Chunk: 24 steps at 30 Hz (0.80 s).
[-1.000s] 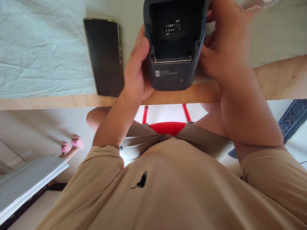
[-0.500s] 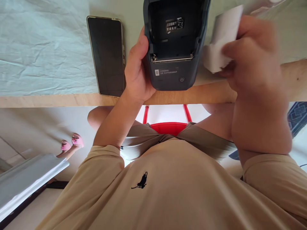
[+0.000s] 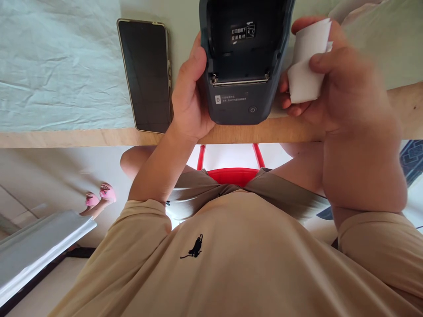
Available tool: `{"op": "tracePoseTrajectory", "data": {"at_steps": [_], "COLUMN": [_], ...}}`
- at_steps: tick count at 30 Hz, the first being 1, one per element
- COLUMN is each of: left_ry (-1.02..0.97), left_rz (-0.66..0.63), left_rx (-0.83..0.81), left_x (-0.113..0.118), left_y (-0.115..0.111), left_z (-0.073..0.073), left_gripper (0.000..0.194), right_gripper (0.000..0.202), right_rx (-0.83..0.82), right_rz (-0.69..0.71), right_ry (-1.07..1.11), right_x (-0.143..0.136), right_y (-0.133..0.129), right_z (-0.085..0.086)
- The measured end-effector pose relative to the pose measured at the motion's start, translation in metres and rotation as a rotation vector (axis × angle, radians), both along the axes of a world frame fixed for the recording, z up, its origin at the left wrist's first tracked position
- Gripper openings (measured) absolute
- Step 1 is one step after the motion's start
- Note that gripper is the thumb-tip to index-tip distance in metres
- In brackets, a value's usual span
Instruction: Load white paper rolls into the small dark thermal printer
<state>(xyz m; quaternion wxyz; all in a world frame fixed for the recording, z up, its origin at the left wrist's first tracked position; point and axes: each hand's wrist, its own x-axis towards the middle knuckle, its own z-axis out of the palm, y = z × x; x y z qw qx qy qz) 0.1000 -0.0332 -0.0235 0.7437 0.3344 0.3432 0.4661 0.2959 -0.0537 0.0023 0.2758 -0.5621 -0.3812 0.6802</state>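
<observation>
My left hand grips the left side of a dark label printer, thumb on its edge. The printer's paper bay lies open, with a printed sticker inside and a metal bar across its front; its top end runs out of view. To the right, my right hand is closed on a small white paper roll, the thumb pressing on its face and the other fingers behind it. The roll is apart from the bay. Left of the printer a smartphone with a dark screen lies on the table.
A wooden table edge runs across below the hands, and a pale wrinkled cloth covers the table's left side. Crumpled pale material lies at the top right. Beneath is a red stool. Another person's foot in a pink slipper shows at the left.
My right hand has turned the paper roll, and more fingers now show behind and below it. My left hand still holds the printer, which has shifted very slightly right.
</observation>
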Motion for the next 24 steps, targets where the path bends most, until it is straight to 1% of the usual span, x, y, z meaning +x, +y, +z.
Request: {"op": "tracePoseTrajectory", "data": {"at_steps": [2,4,6,9,11,13,17,22,24], "left_ry": [0.018,-0.025,-0.103,-0.168,-0.142,-0.089,0.000,0.015,0.023], "left_rz": [0.011,0.027,0.028,0.010,-0.009,-0.013,0.014,-0.008,0.004], "left_rx": [-0.020,-0.023,-0.006,0.022,0.018,-0.002,-0.033,-0.044,-0.050], "left_x": [0.0003,0.0010,0.0019,0.0022,0.0011,-0.0008,-0.0035,-0.0045,-0.0043], "left_y": [-0.0011,-0.0016,-0.0013,0.0000,0.0006,0.0006,-0.0008,-0.0022,-0.0019], "left_z": [-0.0006,-0.0027,-0.0047,-0.0047,-0.0033,-0.0023,-0.0029,-0.0059,-0.0083], "left_gripper": [0.027,0.028,0.028,0.025,0.022,0.022,0.026,0.027,0.028], "right_gripper": [0.054,0.054,0.048,0.031,0.025,0.024,0.023,0.023,0.027], "right_rx": [0.011,0.022,-0.001,-0.036,-0.034,-0.027,-0.019,-0.035,-0.017], "right_rz": [0.008,0.014,-0.018,-0.086,-0.112,-0.132,-0.159,-0.131,-0.121], "right_ry": [0.061,0.109,0.113,0.088,0.074,0.062,0.062,0.100,0.108], "right_x": [-0.0005,-0.0011,-0.0019,-0.0036,-0.0046,-0.0053,-0.0058,-0.0055,-0.0052], "right_y": [-0.0005,-0.0002,0.0008,0.0021,0.0020,0.0009,-0.0013,-0.0002,0.0000], "right_z": [-0.0016,-0.0023,-0.0024,-0.0026,-0.0030,-0.0033,-0.0016,0.0013,0.0014]}}
